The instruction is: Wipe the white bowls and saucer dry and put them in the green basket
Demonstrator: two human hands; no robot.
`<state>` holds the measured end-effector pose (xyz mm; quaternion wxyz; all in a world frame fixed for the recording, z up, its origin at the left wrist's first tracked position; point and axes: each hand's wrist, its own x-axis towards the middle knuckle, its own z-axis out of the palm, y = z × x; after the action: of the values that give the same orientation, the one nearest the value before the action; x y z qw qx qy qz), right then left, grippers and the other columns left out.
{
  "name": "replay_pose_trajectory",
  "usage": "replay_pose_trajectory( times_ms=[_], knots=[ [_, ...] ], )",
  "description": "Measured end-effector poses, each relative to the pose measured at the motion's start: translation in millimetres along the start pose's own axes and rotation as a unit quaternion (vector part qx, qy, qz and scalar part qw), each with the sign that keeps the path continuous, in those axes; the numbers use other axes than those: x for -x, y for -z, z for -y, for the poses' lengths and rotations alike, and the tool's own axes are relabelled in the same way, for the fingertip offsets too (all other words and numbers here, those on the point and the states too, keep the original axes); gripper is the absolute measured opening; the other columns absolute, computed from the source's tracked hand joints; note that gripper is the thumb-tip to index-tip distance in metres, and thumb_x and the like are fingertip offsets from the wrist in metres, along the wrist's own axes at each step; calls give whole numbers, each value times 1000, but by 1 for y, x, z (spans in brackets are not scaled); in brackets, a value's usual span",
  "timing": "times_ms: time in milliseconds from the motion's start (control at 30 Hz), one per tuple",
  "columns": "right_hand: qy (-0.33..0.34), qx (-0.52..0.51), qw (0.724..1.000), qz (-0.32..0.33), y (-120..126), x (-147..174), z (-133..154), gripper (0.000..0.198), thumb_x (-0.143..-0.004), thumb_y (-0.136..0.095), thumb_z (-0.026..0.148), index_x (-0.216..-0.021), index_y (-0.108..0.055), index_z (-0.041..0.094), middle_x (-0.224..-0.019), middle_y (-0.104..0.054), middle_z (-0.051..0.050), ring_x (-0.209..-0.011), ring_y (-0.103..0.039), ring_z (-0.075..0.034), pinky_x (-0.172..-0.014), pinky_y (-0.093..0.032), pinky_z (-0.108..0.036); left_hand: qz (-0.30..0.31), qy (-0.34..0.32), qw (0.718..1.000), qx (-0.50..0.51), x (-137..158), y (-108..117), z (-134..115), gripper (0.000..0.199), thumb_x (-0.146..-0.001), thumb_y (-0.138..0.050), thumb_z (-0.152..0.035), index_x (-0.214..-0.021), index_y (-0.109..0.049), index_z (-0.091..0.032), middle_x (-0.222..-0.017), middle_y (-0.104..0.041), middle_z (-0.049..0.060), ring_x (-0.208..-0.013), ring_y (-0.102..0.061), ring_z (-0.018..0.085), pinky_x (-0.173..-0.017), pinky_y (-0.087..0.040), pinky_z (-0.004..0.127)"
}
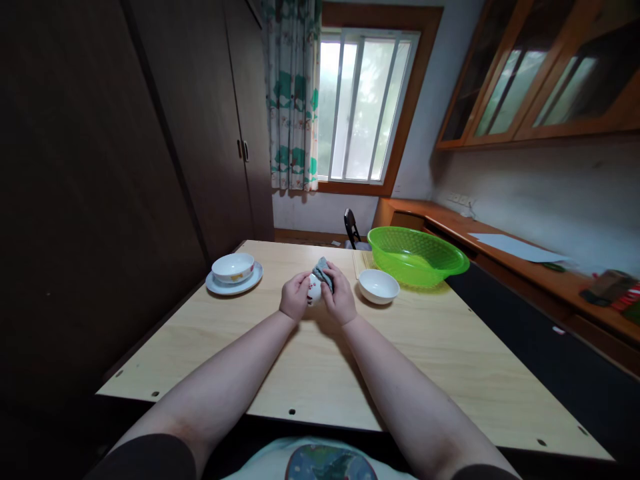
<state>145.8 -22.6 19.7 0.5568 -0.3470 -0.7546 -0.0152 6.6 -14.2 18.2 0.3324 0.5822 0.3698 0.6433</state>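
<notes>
Wiping in hand: left hand [295, 295] grips a small white cup [314, 291] above the worktop [320, 373]; right hand [340, 299] pinches a grey cloth [323, 271] against it; next, I judge, turning the cup to reach unwiped sides.

Both hands meet above the pale wooden table [320, 373]. Left hand [295, 297] wraps a small white ceramic cup w/ red marks [313, 291]; right hand [340, 299] presses a grey cloth [323, 271] on it, probably at the rim, though fingers hide the contact. Left of the hands: white bowl w/ orange print [233, 267] stacked on a white plate [234, 285]. Just right: plain white bowl [379, 286], touching or nearly touching a bright green plastic basin [417, 257] behind it.
</notes>
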Motion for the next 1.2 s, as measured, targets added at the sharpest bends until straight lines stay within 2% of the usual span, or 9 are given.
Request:
replay_pose_trajectory(
  times_ms=[167, 300, 467, 600, 767, 1000, 1100, 1200],
  knots=[
    [33, -12, 999, 34, 3, 0, -2, 51, -89, -46, 43, -135, -41, 21, -143, -37, -12, -134, -33, -27, -108, -32, -50, 1, -10, 999, -33, 0, 1, -2, 28, -80, -49, -31, -92, -67, -13, -89, -70, 7, -81, -64, 18, -75, -50, 28],
    [59, -29, 996, 55, 5, 0, -1, 45, -92, -38, 43, -131, -48, 23, -141, -43, -8, -135, -32, -26, -109, -29, -53, 6, -11, 999, -38, 0, 0, -4, 27, -81, -47, -29, -89, -68, -14, -85, -71, 7, -78, -65, 18, -73, -51, 28],
    [1, -48, 999, 6, 2, -1, -2, 35, -94, -37, 34, -120, -59, 25, -134, -51, -7, -129, -41, -24, -106, -35, -50, 16, 3, 999, -38, 0, 0, -3, 26, -79, -48, -27, -88, -69, -14, -86, -71, 6, -81, -65, 18, -74, -51, 28],
    [-35, -78, 996, -24, -3, -1, -8, 35, -94, -40, 35, -120, -60, 22, -135, -49, -10, -126, -45, -24, -105, -37, -47, 2, 8, 999, -31, 0, -1, -4, 25, -77, -49, -26, -86, -69, -13, -82, -71, 7, -78, -65, 18, -71, -52, 28],
    [-102, -81, 990, -61, -5, -1, -13, 37, -95, -36, 34, -120, -59, 19, -127, -56, -13, -119, -52, -24, -100, -41, -49, 3, 11, 999, -30, 0, 0, -5, 26, -77, -48, -25, -85, -69, -13, -80, -71, 6, -74, -64, 18, -66, -51, 27],
    [46, 29, 999, 7, 5, -1, 8, 35, -91, -43, 29, -123, -57, 25, -133, -52, -7, -127, -43, -24, -103, -38, -49, -8, -1, 999, -45, -1, 0, -7, 23, -78, -48, -28, -81, -66, -15, -78, -69, 6, -72, -62, 16, -67, -49, 26],
    [54, 32, 998, 11, 6, -1, 13, 35, -90, -44, 28, -122, -58, 26, -133, -52, -5, -128, -41, -24, -104, -38, -49, -10, -2, 998, -61, 0, 0, -12, 25, -80, -46, -34, -73, -63, -16, -68, -65, 3, -63, -58, 14, -59, -46, 24],
    [20, -6, 1000, -14, 1, -1, 9, 34, -91, -42, 28, -122, -58, 26, -134, -51, -6, -127, -43, -24, -104, -38, -49, -18, -7, 997, -80, 0, 1, -15, 31, -82, -45, -39, -65, -57, -17, -58, -58, 1, -56, -51, 13, -54, -41, 23]
  ],
)
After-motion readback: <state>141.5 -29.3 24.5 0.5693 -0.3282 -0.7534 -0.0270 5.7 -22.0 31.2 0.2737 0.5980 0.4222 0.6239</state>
